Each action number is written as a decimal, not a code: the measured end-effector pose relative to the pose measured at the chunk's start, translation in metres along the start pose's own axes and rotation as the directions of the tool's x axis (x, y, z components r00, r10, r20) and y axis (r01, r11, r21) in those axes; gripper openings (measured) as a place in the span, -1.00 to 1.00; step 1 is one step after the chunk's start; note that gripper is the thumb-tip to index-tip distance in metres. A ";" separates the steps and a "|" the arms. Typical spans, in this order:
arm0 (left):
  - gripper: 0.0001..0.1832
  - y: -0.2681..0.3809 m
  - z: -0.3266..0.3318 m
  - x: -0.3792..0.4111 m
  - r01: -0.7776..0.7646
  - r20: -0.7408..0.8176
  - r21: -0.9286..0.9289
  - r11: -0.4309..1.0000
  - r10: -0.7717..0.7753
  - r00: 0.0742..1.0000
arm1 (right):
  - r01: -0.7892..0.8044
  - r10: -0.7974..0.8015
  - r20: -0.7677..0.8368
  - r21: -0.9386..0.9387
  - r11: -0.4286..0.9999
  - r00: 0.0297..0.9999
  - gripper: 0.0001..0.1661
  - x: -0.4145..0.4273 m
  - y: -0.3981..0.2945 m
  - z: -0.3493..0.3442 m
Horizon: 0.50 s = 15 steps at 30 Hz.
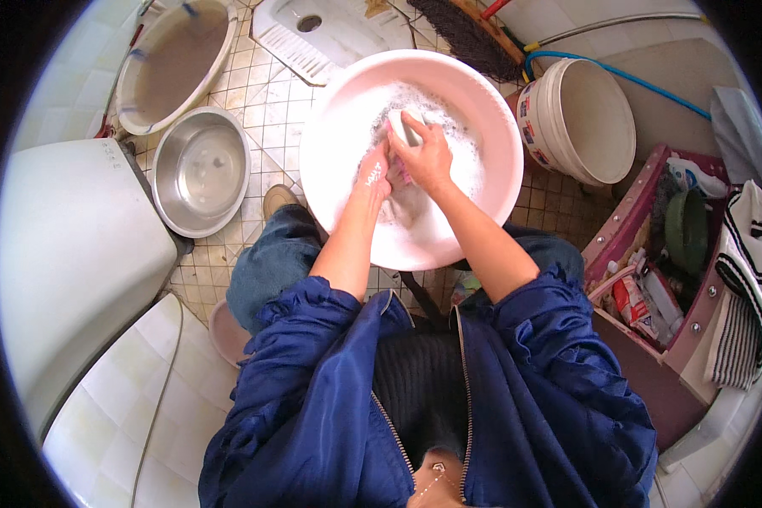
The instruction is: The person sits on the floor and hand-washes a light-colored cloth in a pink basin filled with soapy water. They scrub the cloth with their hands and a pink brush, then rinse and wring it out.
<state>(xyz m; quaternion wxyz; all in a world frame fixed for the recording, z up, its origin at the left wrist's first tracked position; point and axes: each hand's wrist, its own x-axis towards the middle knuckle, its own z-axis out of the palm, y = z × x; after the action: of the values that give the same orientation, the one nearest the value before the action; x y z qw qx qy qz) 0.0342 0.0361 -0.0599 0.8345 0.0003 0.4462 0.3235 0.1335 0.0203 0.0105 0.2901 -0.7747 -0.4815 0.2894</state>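
A large pink plastic basin with white suds stands in front of me. Over its middle, my right hand grips a pale block-like thing, perhaps a bar of soap or a brush. Close beside it, my left hand has foam on its back and its fingers partly hidden in the suds; what it holds, if anything, is unclear. Something with pink parts shows between the two hands. A wet, greyish patch, possibly cloth, lies in the water below them.
At the left stand a steel basin and a larger basin of murky water. A squat toilet lies beyond the pink basin. White buckets, a blue hose and a purple crate of toiletries are on the right.
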 end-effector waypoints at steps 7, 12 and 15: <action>-0.56 0.004 0.011 -0.002 0.030 0.008 0.136 0.990 -0.031 0.999 | 0.270 -0.379 -0.103 -0.535 0.800 0.920 -0.36 0.035 0.059 -0.045; -0.59 0.001 -0.014 0.020 -0.089 0.115 0.070 0.994 0.081 0.990 | -0.140 0.145 -0.013 0.191 0.972 0.989 -0.39 0.021 0.037 -0.010; -0.67 -0.001 0.007 0.013 -0.027 -0.044 0.005 1.000 0.027 0.999 | -0.054 -0.021 0.158 0.450 0.891 0.987 -0.40 -0.005 0.005 -0.018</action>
<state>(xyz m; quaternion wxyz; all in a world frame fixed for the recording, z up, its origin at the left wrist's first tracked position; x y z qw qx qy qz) 0.0453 0.0442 -0.0651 0.8199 0.0010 0.4652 0.3337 0.1475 0.0112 0.0199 0.4209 -0.6643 -0.4158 0.4568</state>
